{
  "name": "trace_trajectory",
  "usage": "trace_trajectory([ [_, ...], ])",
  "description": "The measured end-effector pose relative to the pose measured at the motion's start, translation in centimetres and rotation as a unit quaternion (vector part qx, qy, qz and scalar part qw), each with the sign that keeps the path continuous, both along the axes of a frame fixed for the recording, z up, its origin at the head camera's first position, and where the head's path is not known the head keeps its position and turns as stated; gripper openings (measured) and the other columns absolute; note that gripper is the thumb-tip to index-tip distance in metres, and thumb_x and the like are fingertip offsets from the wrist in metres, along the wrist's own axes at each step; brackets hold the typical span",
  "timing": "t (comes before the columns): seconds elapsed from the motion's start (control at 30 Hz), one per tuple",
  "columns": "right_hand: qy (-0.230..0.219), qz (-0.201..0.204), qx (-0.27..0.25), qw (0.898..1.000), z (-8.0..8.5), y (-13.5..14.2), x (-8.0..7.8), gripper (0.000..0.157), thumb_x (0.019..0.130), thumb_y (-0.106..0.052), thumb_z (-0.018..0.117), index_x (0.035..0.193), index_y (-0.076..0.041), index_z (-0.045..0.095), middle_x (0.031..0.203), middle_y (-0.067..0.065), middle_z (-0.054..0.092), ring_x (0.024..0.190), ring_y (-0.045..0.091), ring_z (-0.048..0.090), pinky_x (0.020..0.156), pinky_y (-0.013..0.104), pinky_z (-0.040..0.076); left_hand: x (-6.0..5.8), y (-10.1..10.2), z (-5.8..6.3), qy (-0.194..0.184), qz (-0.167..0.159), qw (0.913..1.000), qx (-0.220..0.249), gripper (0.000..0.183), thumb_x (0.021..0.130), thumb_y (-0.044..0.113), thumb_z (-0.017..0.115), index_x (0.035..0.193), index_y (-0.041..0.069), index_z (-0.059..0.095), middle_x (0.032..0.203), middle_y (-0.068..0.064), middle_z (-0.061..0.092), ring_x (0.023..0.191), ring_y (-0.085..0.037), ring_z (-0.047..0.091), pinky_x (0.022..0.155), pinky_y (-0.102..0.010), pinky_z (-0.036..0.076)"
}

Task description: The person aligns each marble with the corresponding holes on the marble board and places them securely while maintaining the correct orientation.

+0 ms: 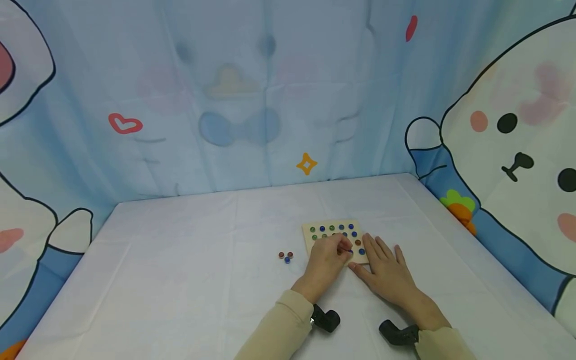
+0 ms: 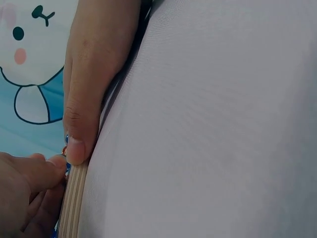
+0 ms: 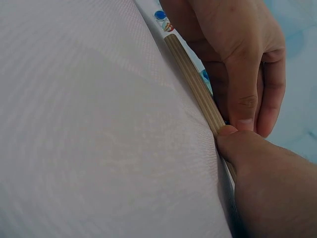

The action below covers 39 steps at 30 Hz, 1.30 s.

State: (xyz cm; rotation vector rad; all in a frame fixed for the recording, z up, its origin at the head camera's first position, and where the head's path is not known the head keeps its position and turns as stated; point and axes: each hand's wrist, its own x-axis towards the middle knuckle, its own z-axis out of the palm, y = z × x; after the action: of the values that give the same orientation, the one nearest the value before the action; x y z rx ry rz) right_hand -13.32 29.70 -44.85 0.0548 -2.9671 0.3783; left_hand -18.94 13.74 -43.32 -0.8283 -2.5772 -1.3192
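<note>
A pale wooden board [image 1: 308, 231] lies on the table, its layered edge [image 3: 195, 82] showing in the right wrist view. Green, blue and reddish-brown marbles sit in rows on it. Over its near part is my left hand [image 1: 327, 257], thumb and fingertips pinched together at a blue marble [image 1: 351, 252], mostly covered by the fingers. My right hand [image 1: 388, 275] lies at the board's near right corner with fingers extended. Its thumb [image 2: 77, 148] presses the near edge, close to the left fingertips. To the left of the board are two reddish-brown marbles [image 1: 281, 255] and one blue marble [image 1: 287, 260].
A white cloth [image 1: 180, 260] covers the table. Behind and beside it hangs a blue curtain [image 1: 234, 165] with cartoon animals. Black wrist devices [image 1: 327, 319] are strapped at both forearms, by the beige sleeves [image 1: 279, 330].
</note>
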Motion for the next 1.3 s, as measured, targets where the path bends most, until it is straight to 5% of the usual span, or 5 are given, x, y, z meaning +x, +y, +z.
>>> trace_trajectory([
  [0.27,-0.002,-0.003,0.002,1.0,0.1,0.0,-0.1,0.094,0.095,-0.064,0.049,0.154,0.004,0.022,0.159,0.027,0.026,0.147,0.047,0.02,0.115,0.072,0.003,0.0,0.4,0.3,0.035,0.013,0.9991,-0.021,0.011,0.084,0.007,0.077,0.09,0.012,0.069,0.083,0.002,0.073,0.073,0.002,0.061,0.064,-0.006,0.045],
  [0.63,-0.003,-0.002,-0.002,1.0,0.1,0.1,0.0,0.093,0.095,-0.063,0.048,0.154,0.005,0.022,0.159,0.027,0.026,0.147,0.047,0.02,0.115,0.072,0.004,0.1,0.3,0.1,0.035,0.006,0.9991,-0.02,0.01,0.085,0.008,0.077,0.091,0.011,0.07,0.084,0.001,0.073,0.074,-0.001,0.064,0.063,-0.005,0.044],
  [1.07,-0.001,0.0,0.002,1.0,0.0,0.1,-0.1,0.094,0.095,-0.064,0.048,0.154,0.004,0.022,0.159,0.027,0.026,0.147,0.047,0.021,0.114,0.072,0.003,0.2,-1.2,0.6,-0.074,-0.041,0.9961,0.024,0.014,0.091,0.011,0.071,0.105,0.011,0.069,0.094,0.004,0.071,0.081,0.004,0.06,0.07,-0.011,0.05],
  [1.3,-0.007,-0.001,-0.004,1.0,-0.1,0.1,-0.1,0.094,0.095,-0.065,0.047,0.155,0.004,0.021,0.159,0.027,0.025,0.148,0.047,0.019,0.115,0.072,0.002,0.3,-2.4,1.1,-0.083,-0.05,0.9944,0.04,0.016,0.093,0.012,0.069,0.109,0.012,0.07,0.099,0.003,0.072,0.084,0.004,0.06,0.075,-0.011,0.051],
])
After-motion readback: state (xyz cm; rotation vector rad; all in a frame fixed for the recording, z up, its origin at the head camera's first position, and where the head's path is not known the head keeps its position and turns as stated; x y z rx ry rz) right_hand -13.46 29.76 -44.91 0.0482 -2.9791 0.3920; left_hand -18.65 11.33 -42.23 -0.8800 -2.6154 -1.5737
